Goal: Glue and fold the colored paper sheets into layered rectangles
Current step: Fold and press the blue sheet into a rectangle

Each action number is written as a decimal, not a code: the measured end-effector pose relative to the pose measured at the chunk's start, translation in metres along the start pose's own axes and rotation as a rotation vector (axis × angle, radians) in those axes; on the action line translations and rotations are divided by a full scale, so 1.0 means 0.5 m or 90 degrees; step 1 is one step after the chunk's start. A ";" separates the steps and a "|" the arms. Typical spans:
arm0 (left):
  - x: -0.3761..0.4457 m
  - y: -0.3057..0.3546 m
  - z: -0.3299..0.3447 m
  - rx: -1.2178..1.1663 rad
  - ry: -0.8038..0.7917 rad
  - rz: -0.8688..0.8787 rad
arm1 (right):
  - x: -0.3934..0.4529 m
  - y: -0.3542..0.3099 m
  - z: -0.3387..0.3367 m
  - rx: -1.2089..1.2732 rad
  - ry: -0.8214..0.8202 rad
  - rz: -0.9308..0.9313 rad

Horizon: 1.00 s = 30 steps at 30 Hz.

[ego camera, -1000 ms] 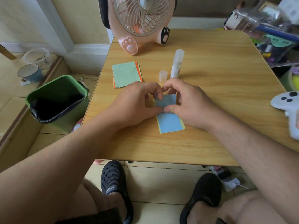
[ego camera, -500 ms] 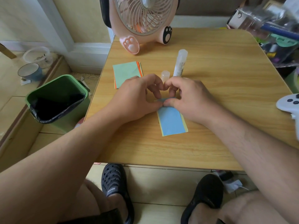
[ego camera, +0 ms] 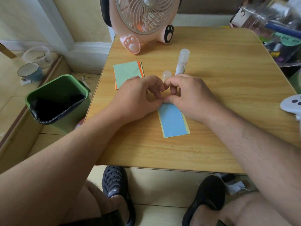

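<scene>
Head view: person seated at a wooden table (ego camera: pixel 211 98), both hands meeting at the far end of a blue paper strip (ego camera: pixel 171 121) that lies flat on a slightly wider yellow sheet (ego camera: pixel 185 122), yellow showing along the strip's left and right edges. Left hand (ego camera: pixel 138 98) has fingers curled, thumb and fingertips pinching the strip's top edge; right hand (ego camera: pixel 190 97) likewise curled, thumb tip pressed down on the same edge, the two thumbs touching. The top end of the paper is hidden under the hands, so I cannot tell the fold there. Behind the hands an uncapped glue stick (ego camera: pixel 182 62) stands upright, its cap (ego camera: pixel 166 75) just beside it. Stack of green, orange and yellow sheets (ego camera: pixel 127 73) lies to the left on the table, partly under the left hand. Pink fan (ego camera: pixel 143 22) at the far table edge. Green bin (ego camera: pixel 55 98) on the floor left of the table. White game controller (ego camera: pixel 292 103) at the right edge.
</scene>
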<state>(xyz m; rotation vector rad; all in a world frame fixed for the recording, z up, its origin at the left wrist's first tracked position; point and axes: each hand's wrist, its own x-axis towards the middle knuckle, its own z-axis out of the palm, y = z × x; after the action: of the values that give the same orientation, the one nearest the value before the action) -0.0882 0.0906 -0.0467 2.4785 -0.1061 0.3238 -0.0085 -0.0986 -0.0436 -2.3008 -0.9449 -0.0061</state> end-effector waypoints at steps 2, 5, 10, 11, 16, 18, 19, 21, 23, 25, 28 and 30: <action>0.001 -0.002 0.002 -0.002 0.004 -0.004 | 0.001 0.002 0.003 0.001 0.008 -0.001; 0.005 -0.003 0.004 -0.003 0.013 -0.020 | 0.002 0.005 0.011 -0.007 0.019 -0.011; 0.004 0.004 0.010 0.048 0.036 -0.021 | 0.002 0.007 0.012 -0.026 0.024 -0.023; 0.003 0.007 0.010 0.061 0.042 -0.020 | 0.002 0.007 0.010 -0.024 0.019 -0.028; -0.007 0.029 -0.001 0.089 -0.011 -0.036 | -0.008 0.006 -0.018 -0.007 -0.049 -0.005; -0.013 0.033 -0.011 0.111 -0.052 -0.039 | -0.015 0.000 -0.032 -0.014 -0.079 0.006; -0.018 0.035 -0.016 0.123 -0.076 -0.043 | -0.019 -0.004 -0.039 -0.017 -0.099 0.012; -0.031 0.043 -0.025 0.145 -0.123 -0.052 | -0.030 -0.013 -0.055 -0.024 -0.147 0.026; -0.048 0.053 -0.030 0.173 -0.158 -0.052 | -0.044 -0.020 -0.071 -0.039 -0.188 0.034; -0.066 0.064 -0.031 0.205 -0.180 -0.052 | -0.061 -0.026 -0.081 -0.054 -0.216 0.037; -0.086 0.080 -0.029 0.223 -0.193 -0.054 | -0.086 -0.033 -0.091 -0.076 -0.239 0.033; -0.092 0.086 -0.030 0.221 -0.199 -0.058 | -0.099 -0.038 -0.096 -0.083 -0.248 0.030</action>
<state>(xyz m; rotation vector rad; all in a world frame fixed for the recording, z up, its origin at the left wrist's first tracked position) -0.1424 0.0653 -0.0221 2.8522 -0.0704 -0.0955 -0.0463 -0.1464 -0.0064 -2.4945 -1.1066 0.4254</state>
